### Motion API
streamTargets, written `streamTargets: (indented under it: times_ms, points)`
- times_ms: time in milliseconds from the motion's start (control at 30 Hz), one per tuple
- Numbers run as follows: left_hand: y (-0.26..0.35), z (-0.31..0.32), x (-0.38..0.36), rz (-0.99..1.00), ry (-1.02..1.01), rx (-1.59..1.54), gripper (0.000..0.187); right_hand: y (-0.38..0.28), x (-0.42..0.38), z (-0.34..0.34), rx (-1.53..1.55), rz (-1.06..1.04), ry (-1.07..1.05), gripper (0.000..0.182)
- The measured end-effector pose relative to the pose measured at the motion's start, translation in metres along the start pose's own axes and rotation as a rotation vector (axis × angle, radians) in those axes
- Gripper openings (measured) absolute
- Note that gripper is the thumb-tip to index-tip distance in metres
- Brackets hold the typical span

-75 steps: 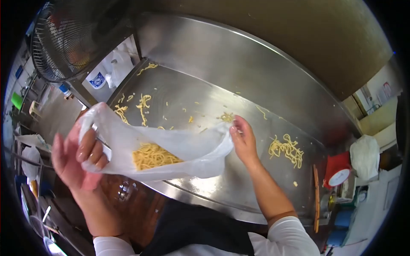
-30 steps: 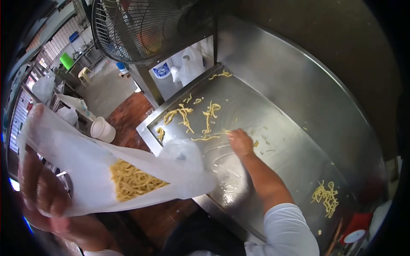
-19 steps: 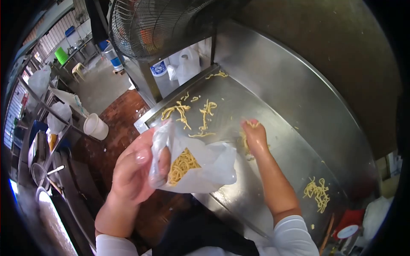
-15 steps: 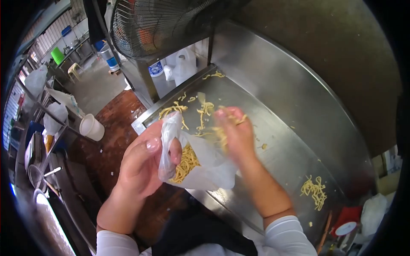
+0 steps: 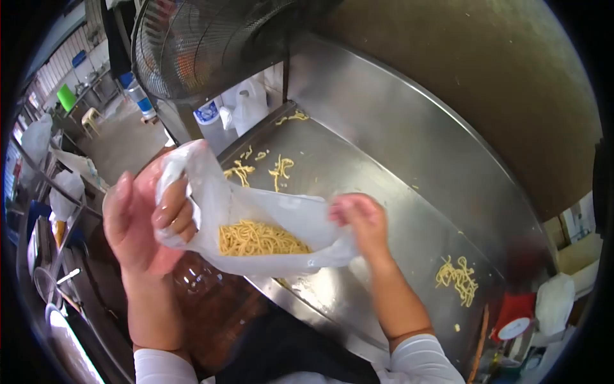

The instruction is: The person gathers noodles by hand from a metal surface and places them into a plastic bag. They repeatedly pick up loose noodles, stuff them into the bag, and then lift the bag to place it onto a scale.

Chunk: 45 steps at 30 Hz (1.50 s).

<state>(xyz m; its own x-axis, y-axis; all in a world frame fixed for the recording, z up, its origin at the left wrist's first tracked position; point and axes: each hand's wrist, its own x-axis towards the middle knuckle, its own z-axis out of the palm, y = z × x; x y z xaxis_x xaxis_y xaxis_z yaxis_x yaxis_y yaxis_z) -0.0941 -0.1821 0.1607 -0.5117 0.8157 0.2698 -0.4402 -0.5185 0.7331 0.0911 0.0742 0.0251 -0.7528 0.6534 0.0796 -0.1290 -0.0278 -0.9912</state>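
A white plastic bag [image 5: 275,264] hangs stretched between my two hands over the near edge of the steel counter. Its mouth gapes toward me and shows a heap of yellow noodles [image 5: 261,239] inside. My left hand [image 5: 147,214] has its fingers hooked through the bag's bunched handle, with the thumb standing apart. At the other end, my right hand [image 5: 363,221] closes on the bag's side; the plastic partly hides its grip. Loose noodle strands [image 5: 281,168] lie on the counter behind the bag, and a small clump [image 5: 458,279] lies to the right.
The steel counter [image 5: 409,224] has a raised back wall [image 5: 409,102]. A large caged fan [image 5: 192,51] stands at the upper left, near a hanging white bag [image 5: 248,112]. At lower right are a red scale [image 5: 513,313] and a stick [image 5: 480,342].
My right hand no longer holds noodles and now grips the bag. The left hand has moved left and up, pulling the bag wide, and more noodles show inside.
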Motion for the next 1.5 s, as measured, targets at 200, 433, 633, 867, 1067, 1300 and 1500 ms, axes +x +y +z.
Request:
streamTargets:
  times_ms: [200,433,633,867,1067,1300,1500]
  points:
    - [0.028,-0.006,-0.005,-0.034,-0.15,0.368,0.097,0.176,-0.002,-0.14,-0.792,0.14,0.72,0.062]
    - [0.028,-0.093,-0.02,-0.129,-0.032,0.383,0.093,0.22,0.112,-0.062,-1.171,0.016,0.441,0.085]
    - [0.043,-0.156,-0.021,-0.196,-0.111,0.37,0.088,0.242,0.274,-0.008,-1.034,-0.161,0.396,0.077]
    - [0.052,-0.17,-0.021,-0.199,-0.215,0.413,0.084,0.263,0.386,0.026,-1.061,-0.291,0.199,0.068]
    - [0.054,-0.174,-0.018,-0.222,-0.211,0.369,0.084,0.258,0.386,0.085,-0.911,-0.371,0.032,0.031]
    - [0.059,-0.126,-0.012,-0.23,0.013,0.132,0.099,0.268,0.247,0.197,-0.561,-0.606,-0.32,0.024]
    - [0.077,-0.06,-0.012,-0.164,-0.072,0.293,0.091,0.251,0.165,0.259,-0.485,-0.718,-0.685,0.026]
